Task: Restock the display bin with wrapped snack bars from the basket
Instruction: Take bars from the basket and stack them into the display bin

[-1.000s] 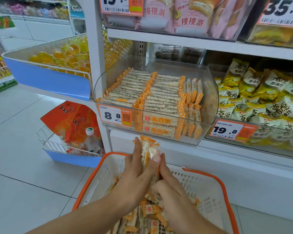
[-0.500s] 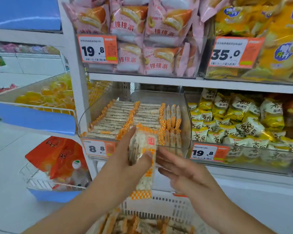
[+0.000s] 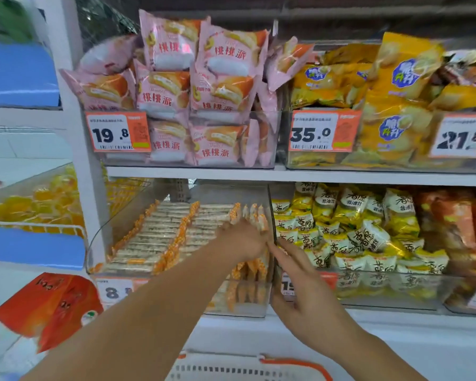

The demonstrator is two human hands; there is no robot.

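Where left-hand fingers [image 3: 254, 232] reach, upright snack bars [image 3: 252, 213].

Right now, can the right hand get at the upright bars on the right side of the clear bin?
Probably yes: the right hand hovers open at the bin corner, but the left hand covers those bars.

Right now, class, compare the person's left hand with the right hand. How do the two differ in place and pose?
The left hand reaches inside the clear display bin, down among the upright snack bars; the right hand stays outside, at the bin's front right corner. The left hand's fingers curl down and are hidden among the bars; the right hand's fingers are straight and spread. Both are bare and stretch toward the same bin.
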